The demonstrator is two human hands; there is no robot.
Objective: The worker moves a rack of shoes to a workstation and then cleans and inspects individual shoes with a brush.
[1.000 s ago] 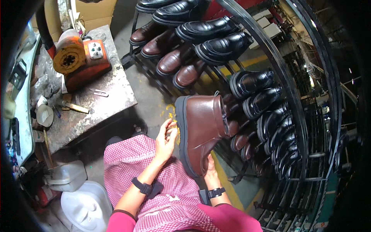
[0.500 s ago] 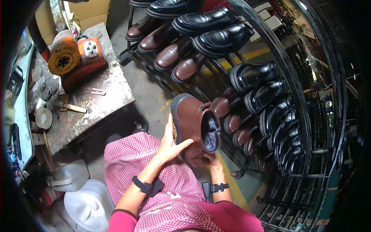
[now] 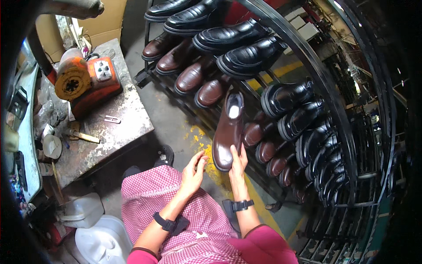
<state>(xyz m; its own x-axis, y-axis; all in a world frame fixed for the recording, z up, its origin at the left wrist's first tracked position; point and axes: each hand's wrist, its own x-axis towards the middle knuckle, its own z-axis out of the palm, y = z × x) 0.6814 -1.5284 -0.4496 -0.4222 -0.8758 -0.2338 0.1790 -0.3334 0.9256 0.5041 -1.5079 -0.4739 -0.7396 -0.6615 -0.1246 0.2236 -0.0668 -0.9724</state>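
A glossy brown ankle boot (image 3: 227,132) is in front of me, its opening pointing away and its toe toward me. My right hand (image 3: 238,163) grips it by the toe end, thumb on the upper and the other fingers hidden beneath the sole. To the left of the toe, my left hand (image 3: 193,174) is apart from the boot, fingers loosely curved and spread, holding nothing. Close beyond the held boot, brown boots (image 3: 255,133) and black boots (image 3: 288,97) stand in rows on a dark metal rack (image 3: 307,46).
At left, a worn workbench (image 3: 132,112) carries an orange machine with a round yellowish wheel (image 3: 72,83), a small cutter (image 3: 112,119) and a wooden-handled tool (image 3: 86,137). White plastic containers (image 3: 99,240) stand below it. A checked apron (image 3: 151,187) covers my lap.
The boot has swung round, its opening now away from me and its toe near. My left hand has let go and drawn back; my right hand keeps its hold.
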